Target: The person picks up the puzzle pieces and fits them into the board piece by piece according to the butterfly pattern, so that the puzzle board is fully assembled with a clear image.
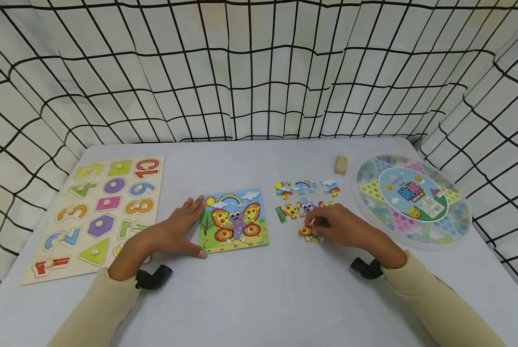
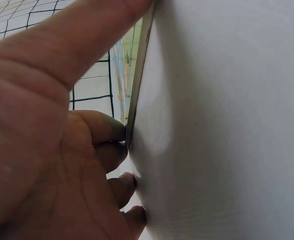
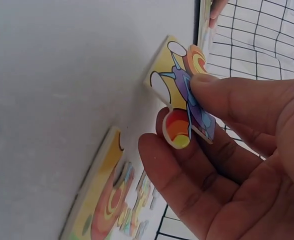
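My left hand (image 1: pixel 172 231) spreads along the left side of a square butterfly picture board (image 1: pixel 234 219), thumb at the near corner and fingertips at the far one. In the left wrist view, the fingertips meet the thin edge of the board (image 2: pixel 139 70). My right hand (image 1: pixel 338 226) pinches a jigsaw piece (image 3: pixel 182 87) between thumb and fingers; it shows the butterfly's purple body, white feet and part of a wing. A yellow corner piece with a red spiral (image 3: pixel 104 195) lies beside that hand in the right wrist view, hidden in the head view.
Beyond the right hand, several jigsaw pieces (image 1: pixel 305 186) lie in rows. A small wooden block (image 1: pixel 340 164) sits behind them, with a round clear case (image 1: pixel 454 226) to the right. A number-and-shape board (image 1: pixel 87 193) occupies the left. Black netting (image 1: pixel 250 62) surrounds the table's back and sides.
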Available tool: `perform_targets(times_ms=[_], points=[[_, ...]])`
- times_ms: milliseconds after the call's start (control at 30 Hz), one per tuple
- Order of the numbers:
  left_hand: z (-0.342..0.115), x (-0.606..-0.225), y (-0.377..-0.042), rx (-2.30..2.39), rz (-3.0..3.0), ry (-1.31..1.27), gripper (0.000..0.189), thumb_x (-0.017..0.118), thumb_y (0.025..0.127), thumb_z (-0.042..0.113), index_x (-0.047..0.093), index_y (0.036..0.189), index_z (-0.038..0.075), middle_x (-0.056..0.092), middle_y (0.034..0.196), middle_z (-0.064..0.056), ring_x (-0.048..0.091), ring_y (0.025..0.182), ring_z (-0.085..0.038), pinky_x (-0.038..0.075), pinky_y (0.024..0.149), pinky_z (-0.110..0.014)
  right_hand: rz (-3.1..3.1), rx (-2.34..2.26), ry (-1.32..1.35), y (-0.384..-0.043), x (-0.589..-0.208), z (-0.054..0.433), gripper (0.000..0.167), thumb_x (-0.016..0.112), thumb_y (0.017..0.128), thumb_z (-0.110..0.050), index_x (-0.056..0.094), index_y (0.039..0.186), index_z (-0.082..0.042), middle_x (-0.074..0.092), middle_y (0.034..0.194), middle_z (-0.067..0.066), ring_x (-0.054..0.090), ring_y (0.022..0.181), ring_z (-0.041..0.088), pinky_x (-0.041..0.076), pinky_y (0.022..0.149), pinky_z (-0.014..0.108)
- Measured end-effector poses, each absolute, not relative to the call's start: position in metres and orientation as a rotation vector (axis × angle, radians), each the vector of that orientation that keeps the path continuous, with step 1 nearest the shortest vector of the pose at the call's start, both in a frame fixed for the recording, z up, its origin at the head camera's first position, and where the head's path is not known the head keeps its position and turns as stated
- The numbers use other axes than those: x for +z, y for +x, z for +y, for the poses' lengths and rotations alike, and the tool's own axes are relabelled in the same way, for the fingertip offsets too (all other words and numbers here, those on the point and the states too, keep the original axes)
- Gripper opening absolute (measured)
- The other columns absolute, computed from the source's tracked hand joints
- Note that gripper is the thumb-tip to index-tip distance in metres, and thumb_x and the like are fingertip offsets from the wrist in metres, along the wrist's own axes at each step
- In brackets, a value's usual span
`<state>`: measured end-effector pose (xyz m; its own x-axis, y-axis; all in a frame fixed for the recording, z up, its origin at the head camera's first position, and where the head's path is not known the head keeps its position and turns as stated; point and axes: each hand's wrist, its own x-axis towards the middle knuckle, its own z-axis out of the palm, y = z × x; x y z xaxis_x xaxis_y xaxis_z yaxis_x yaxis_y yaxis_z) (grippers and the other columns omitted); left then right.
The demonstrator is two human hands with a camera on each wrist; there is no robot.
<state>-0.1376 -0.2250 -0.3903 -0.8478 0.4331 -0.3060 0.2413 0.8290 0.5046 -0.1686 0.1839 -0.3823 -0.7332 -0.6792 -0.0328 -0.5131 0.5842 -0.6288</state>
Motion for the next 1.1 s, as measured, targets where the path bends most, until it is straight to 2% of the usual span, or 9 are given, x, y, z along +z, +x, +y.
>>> perform_targets(times_ms=[600, 1100], points=[[-0.225, -0.391, -0.139, 0.651, 2.602, 0.492, 0.12, 0.084, 0.068, 0.05, 0.017, 0.153, -0.002, 0.0, 0.162, -0.016, -0.007, 0.146, -0.039, 0.004, 0.113, -0.062, 2.493, -0.939, -0.938, -0.173, -0.381, 0.16, 0.016, 0.067, 0.09, -0.003, 0.068, 0.106, -0.008, 0.067, 0.086, -0.007, 0.06, 0.079, 0.008, 0.052, 0.07, 0.027], [-0.224, -0.391, -0.139, 0.661, 2.61, 0.534, 0.121, 0.085, 0.068, 0.049, 0.017, 0.152, -0.006, 0.002, 0.161, -0.019, -0.005, 0.145, -0.041, 0.005, 0.113, -0.063, 2.373, -1.143, -0.971, -0.163, -0.379, 0.119, 0.017, 0.067, 0.091, -0.004, 0.064, 0.107, -0.01, 0.067, 0.093, -0.001, 0.06, 0.08, 0.011, 0.052, 0.068, 0.027]])
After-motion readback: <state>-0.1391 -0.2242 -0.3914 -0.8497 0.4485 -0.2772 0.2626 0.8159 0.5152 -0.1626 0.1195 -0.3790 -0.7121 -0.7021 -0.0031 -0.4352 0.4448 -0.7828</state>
